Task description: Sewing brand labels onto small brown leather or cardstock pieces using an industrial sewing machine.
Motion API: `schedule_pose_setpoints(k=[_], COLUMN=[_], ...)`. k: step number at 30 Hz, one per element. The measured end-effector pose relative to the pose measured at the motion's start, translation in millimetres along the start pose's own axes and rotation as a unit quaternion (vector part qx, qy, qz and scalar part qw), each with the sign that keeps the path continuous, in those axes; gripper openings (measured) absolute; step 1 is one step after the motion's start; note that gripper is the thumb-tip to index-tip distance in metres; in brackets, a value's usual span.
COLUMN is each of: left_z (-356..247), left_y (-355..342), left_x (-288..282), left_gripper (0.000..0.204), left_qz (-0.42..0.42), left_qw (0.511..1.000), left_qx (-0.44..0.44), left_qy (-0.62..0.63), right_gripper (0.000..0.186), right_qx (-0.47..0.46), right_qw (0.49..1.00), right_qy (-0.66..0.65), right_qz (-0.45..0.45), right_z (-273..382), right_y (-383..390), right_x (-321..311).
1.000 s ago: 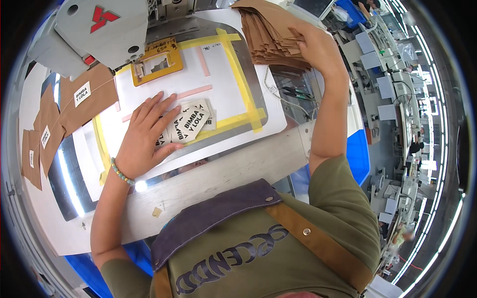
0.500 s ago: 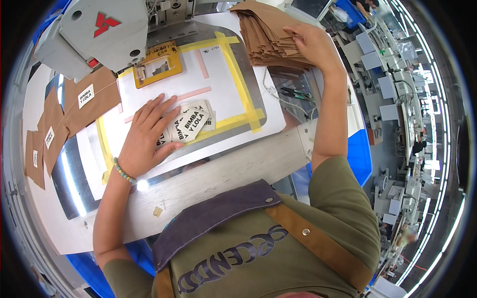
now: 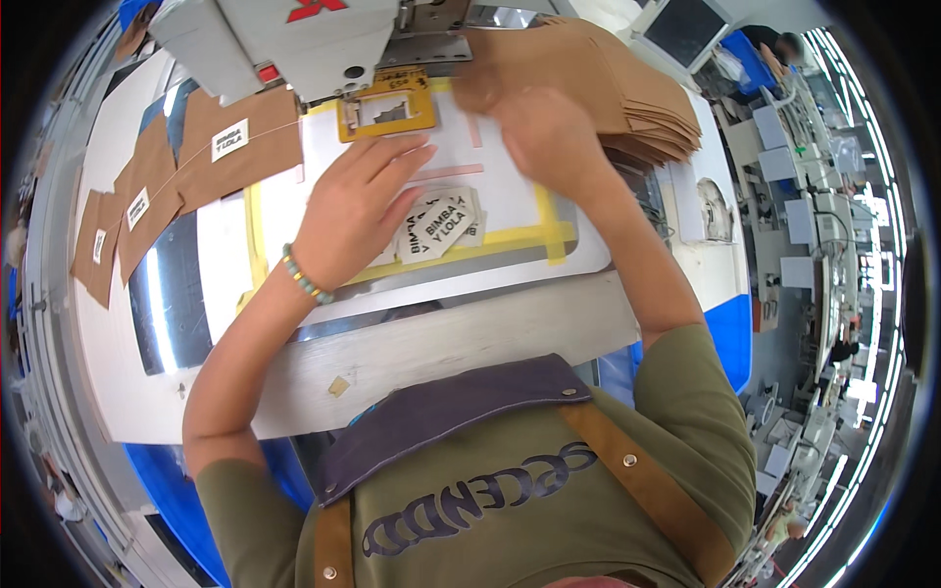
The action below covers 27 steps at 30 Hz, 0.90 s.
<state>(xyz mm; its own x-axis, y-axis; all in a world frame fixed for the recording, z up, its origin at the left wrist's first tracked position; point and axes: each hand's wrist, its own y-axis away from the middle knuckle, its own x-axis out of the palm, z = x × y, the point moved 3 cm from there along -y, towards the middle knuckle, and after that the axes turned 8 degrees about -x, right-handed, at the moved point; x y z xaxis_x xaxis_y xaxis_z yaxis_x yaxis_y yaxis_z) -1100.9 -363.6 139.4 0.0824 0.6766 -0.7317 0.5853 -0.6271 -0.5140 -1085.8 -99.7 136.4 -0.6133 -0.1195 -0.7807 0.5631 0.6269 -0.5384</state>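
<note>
White labels (image 3: 443, 225) lie nearest, before the yellow frame (image 3: 388, 128); the left hand (image 3: 358, 201), fingers extended, nears it; right of it, the right hand (image 3: 554, 142) blurs, grip untellable; brown pieces (image 3: 578, 73) there, if dragged leftward, might scatter the labels.

Lettering and an emblem are being shown on labels, machine and shirt.
Bold black two-line print is being borne by the loose white labels (image 3: 441, 227) at the centre of the frame, some being partly covered by others. Similar print is being displayed on white patches (image 3: 230, 141) on three brown pieces (image 3: 272, 152) at the left. Dark handwriting is being carried by the yellow clamp (image 3: 424, 110) at upper centre, a red emblem by the grey machine head (image 3: 284, 41) at the top edge, and large dark lettering by the olive shirt (image 3: 515, 534) at lower centre.
</note>
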Motion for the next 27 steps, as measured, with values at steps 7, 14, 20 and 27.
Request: schedule_pose_setpoints(k=[7,14,20,27], left_z=[28.5,51.8,74.8,63.2], left_y=[-11.2,9.3,33.9,57.2], left_x=[26.3,9.1,-17.0,-31.3], left_gripper=[0.022,0.011,0.023,0.039], left_qz=[0.049,0.035,0.079,0.039], left_qw=[0.997,0.974,0.961,0.968], left_qx=[0.022,0.102,0.041,-0.007], left_qy=[-0.062,-0.201,-0.262,-0.248], right_gripper=[0.02,0.026,0.034,0.065], right_qx=[-0.046,0.0,0.047,0.095], right_qw=[0.988,0.997,0.985,0.952], right_qy=[-0.144,-0.054,-0.131,-0.192], right_qz=[0.021,0.061,0.097,0.219], right_z=[60.7,32.8,35.1,42.5], right_y=[-12.0,17.2,9.4,23.9], right_x=[8.5,15.2,14.4,19.8])
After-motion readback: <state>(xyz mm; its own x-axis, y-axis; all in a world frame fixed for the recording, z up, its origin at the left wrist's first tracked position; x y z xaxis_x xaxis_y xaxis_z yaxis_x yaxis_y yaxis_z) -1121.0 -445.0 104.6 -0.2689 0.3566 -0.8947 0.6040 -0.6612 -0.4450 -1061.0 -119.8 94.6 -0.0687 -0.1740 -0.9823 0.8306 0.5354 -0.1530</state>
